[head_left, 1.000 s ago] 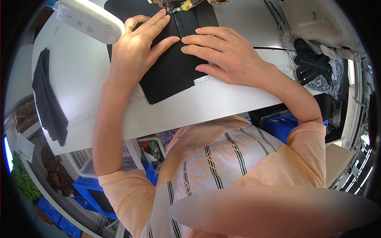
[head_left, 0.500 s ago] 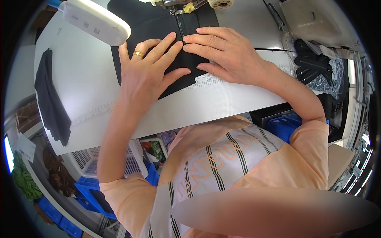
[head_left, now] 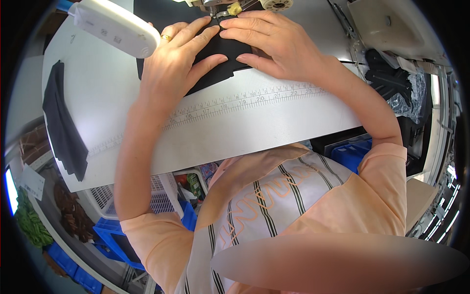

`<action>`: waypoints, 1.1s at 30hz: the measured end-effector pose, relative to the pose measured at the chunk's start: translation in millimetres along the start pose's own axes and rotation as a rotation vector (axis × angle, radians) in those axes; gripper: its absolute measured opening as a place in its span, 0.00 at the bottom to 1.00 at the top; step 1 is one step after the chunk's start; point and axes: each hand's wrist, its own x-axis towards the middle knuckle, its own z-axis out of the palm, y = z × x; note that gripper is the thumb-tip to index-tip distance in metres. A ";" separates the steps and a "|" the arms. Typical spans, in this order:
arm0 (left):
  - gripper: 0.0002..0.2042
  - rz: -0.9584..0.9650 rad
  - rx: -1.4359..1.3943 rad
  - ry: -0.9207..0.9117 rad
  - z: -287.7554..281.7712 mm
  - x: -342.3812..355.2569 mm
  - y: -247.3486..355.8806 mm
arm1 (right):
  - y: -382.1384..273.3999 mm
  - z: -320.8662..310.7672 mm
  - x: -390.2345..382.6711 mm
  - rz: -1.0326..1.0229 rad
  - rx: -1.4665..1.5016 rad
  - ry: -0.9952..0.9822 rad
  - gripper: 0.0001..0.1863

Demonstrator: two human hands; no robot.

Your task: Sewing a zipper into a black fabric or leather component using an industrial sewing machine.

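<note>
A piece of black fabric [head_left: 215,66] lies flat on the white sewing table [head_left: 254,122], its far edge under the sewing machine's presser foot [head_left: 223,10]. My left hand [head_left: 174,66], with a ring on one finger, presses down on the fabric's left part, fingers spread and pointing toward the foot. My right hand [head_left: 271,41] lies flat on the fabric's right part, fingertips close to the foot. Neither hand grips the cloth; both rest on it.
A white lamp head [head_left: 117,27] hangs over the table's far left. A dark folded cloth [head_left: 61,122] drapes over the left edge. A printed ruler strip [head_left: 245,100] runs across the table. Black items in plastic [head_left: 396,83] lie at right; blue crates [head_left: 352,152] sit below.
The fabric has slid away from me toward the machine, and both hands moved forward with it. My left hand shifted right, closer to the presser foot.
</note>
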 end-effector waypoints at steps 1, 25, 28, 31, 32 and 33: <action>0.21 0.006 0.017 0.011 0.2 2.4 -0.1 | 1.5 1.6 0.1 0.002 0.001 0.000 0.21; 0.16 0.064 0.030 0.142 5.0 6.0 6.1 | 57.8 -4.4 3.1 0.828 1.930 -0.086 0.12; 0.16 0.037 0.041 0.137 6.0 0.1 3.2 | 13.0 -4.0 5.0 0.449 0.733 -0.023 0.15; 0.16 0.046 0.041 0.147 7.3 0.2 4.2 | 0.8 4.3 -4.1 0.024 -0.161 0.022 0.19; 0.16 0.047 0.044 0.151 7.6 0.8 3.9 | 0.4 2.9 -2.7 0.047 -0.134 0.006 0.19; 0.16 0.050 0.043 0.152 8.0 1.4 3.7 | 0.5 1.8 -1.6 0.071 -0.106 -0.010 0.20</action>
